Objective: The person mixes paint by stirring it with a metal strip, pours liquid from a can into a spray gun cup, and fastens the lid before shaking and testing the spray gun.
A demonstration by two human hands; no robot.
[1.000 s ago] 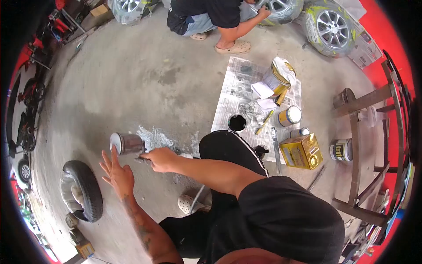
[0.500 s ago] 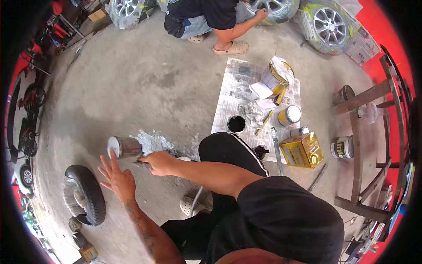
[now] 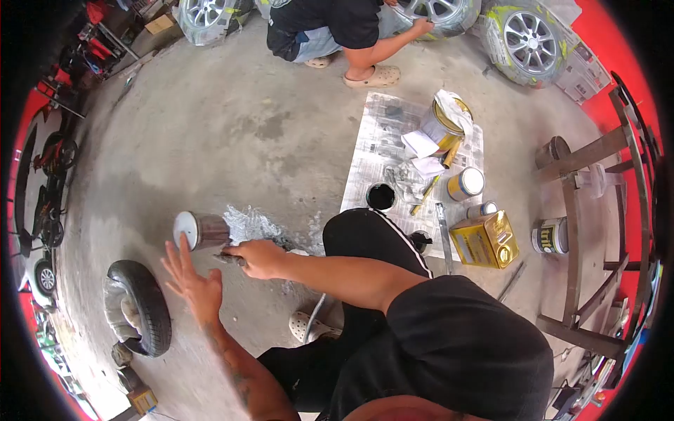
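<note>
My right hand is closed around the dark grey body of a spray gun. A brownish cup with a whitish lid appears to sit on top of it. My left hand is beside the cup, palm down with fingers spread; a fingertip overlaps the lid's edge, and I cannot tell whether it touches. A pale hose runs down behind my right forearm. Silvery paint marks the floor just beyond the cup.
A tyre lies at left. Newspaper holds an open can of black paint, a rag-topped can and a small can. Nearby are a gold tin and metal rack. A person crouches by masked wheels.
My left hand's thumb and index finger have moved apart, and its fingers have spread. The spray gun and cup are almost in the same place. The view has shifted slightly.
</note>
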